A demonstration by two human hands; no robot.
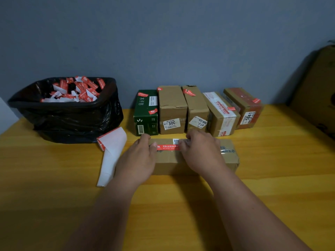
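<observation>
A long brown cardboard box (pixel 226 156) lies on the yellow wooden table (pixel 54 187) in front of me. A red sticker strip (pixel 167 147) runs along its top. My left hand (pixel 139 160) rests over the box's left end, fingers at the sticker's left end. My right hand (pixel 201 151) lies on the box's middle, fingertips curled at the sticker's right end; whether they pinch it is hidden.
A bin lined with a black bag (pixel 72 113), full of red and white sticker scraps, stands at the back left. A curled white backing sheet (pixel 112 151) lies beside my left hand. Several sealed boxes (pixel 172 109) line the wall. A large carton (pixel 319 91) leans at the right.
</observation>
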